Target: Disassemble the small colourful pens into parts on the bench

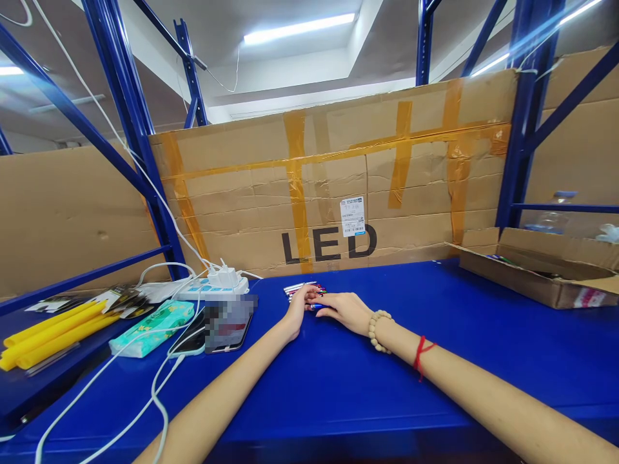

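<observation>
A small bunch of slim pens point(293, 289), pale barrels with coloured parts, lies on the blue shelf top in front of me. My left hand point(298, 308) is closed at the near side of the bunch, its fingers curled against a few pens and partly hidden. From the right, my right hand point(347, 310) meets it, thumb and fingers closed on a blue pen point(315, 306) between the two hands. Both hands rest low, close to the surface. A beaded bracelet point(377, 330) and a red string circle my right wrist and forearm.
Left of me are a power strip point(236, 287) with white cables, a phone point(236, 332), a green tissue pack point(152, 327) and yellow tubes point(62, 332). An open cardboard box point(527, 283) stands at right. Taped cardboard marked LED point(232, 219) walls the back between blue posts.
</observation>
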The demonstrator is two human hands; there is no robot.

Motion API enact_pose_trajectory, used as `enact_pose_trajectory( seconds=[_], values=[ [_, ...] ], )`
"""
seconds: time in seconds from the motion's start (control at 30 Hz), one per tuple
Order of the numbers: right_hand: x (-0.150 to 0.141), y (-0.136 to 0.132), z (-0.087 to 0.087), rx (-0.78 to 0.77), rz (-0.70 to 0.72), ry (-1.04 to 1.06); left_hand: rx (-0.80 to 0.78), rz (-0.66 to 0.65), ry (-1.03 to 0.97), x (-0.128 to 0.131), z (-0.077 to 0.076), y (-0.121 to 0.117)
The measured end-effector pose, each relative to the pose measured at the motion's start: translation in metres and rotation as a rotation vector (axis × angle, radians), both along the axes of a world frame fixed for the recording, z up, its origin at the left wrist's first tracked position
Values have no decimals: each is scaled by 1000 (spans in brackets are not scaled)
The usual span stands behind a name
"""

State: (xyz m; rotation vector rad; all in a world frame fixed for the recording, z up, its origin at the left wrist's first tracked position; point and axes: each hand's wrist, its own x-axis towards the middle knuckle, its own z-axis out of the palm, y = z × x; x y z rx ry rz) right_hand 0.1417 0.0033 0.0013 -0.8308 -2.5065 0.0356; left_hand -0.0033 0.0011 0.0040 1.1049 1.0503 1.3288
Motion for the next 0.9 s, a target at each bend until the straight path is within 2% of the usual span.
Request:
enact_pose_trajectory(
  seconds=[0.5, 0.6, 0.73, 0.9],
  values=[
    [-2, -3, 0, -11, -20, 24, 51, -6, 87, -1, -4, 3],
    [-1, -2, -1, -3, -35, 39, 163, 20, 257, 1, -7, 1],
    [0, -1, -2, -13, -67, 31, 361, 27, 599, -1, -10, -3],
    [4, 1, -1, 9, -161, 8, 473, -83, 865, -10, -9, -6]
  ],
)
